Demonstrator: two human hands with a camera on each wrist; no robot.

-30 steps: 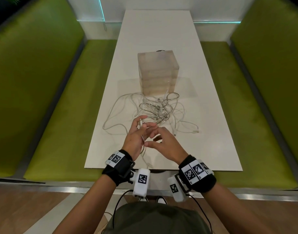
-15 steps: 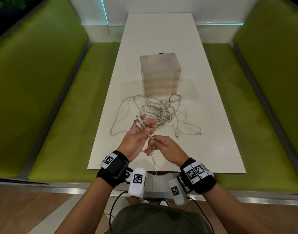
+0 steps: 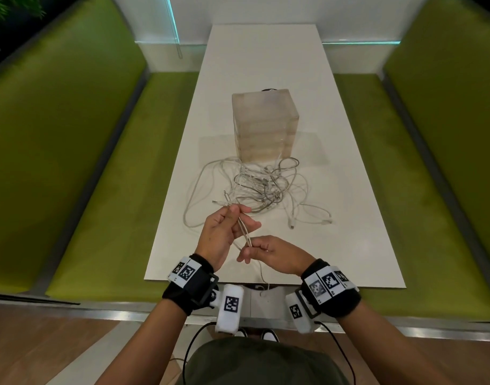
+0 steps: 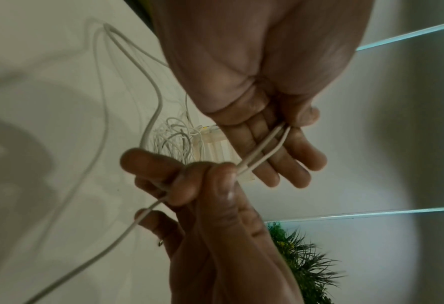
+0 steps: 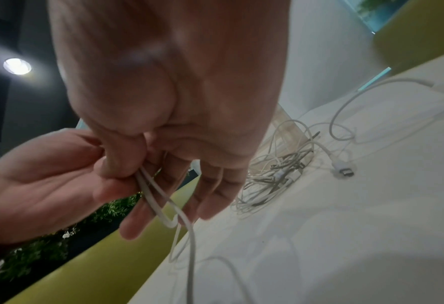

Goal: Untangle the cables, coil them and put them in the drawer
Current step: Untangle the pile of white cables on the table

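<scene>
Several white cables lie in a tangle (image 3: 266, 187) on the white table (image 3: 349, 245), in front of a translucent drawer unit (image 3: 264, 126). My left hand (image 3: 232, 218) is raised over the near part of the table. Its thumb pinches two strands of a white cable (image 3: 244, 229) against the fingers, and two plug ends stick out past them. My right hand (image 3: 252, 245) pinches the same strands lower down between thumb and forefinger (image 5: 127, 168). In the left wrist view the strands (image 4: 262, 150) run taut between both pinches. The slack trails over the table's near edge.
Green upholstered benches (image 3: 85, 218) flank the table on both sides. A loose cable end with a USB plug (image 5: 344, 171) lies to the right of the tangle. The drawers of the unit look closed.
My right hand has taken hold of the cable next to the left hand and drawn back along it, so a short doubled length is now stretched between the hands.
</scene>
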